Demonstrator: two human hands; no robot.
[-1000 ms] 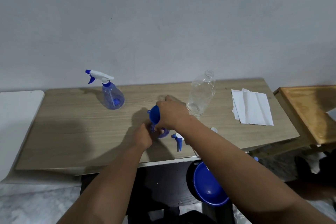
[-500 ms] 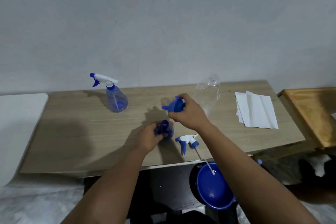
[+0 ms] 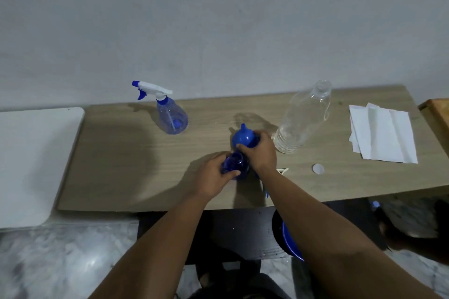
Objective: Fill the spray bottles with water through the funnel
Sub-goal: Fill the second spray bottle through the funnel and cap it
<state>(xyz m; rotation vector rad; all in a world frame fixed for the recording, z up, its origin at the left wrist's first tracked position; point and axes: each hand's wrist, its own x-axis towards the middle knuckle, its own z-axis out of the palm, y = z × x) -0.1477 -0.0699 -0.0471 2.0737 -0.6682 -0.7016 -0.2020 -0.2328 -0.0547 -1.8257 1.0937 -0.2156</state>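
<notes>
My left hand (image 3: 213,176) grips an open blue spray bottle (image 3: 235,165) that stands near the front of the wooden table (image 3: 121,165). My right hand (image 3: 261,150) holds the blue funnel (image 3: 243,138) just behind the bottle's mouth, its spout tilted away toward the wall. The bottle's removed trigger head lies under my right forearm, mostly hidden. A second spray bottle (image 3: 170,114) with its white and blue trigger on stands at the back left. A clear water bottle (image 3: 303,121) stands uncapped to the right of the funnel, with its white cap (image 3: 318,168) lying on the table.
White paper towels (image 3: 381,133) lie at the table's right end. A blue basin (image 3: 290,243) sits below the table's front edge. A white board (image 3: 31,160) adjoins the table on the left, a wooden surface (image 3: 437,111) on the right.
My right hand lifted the funnel off the spray bottle, then brought it back down close behind the bottle's mouth. The left hand kept its grip on the bottle.
</notes>
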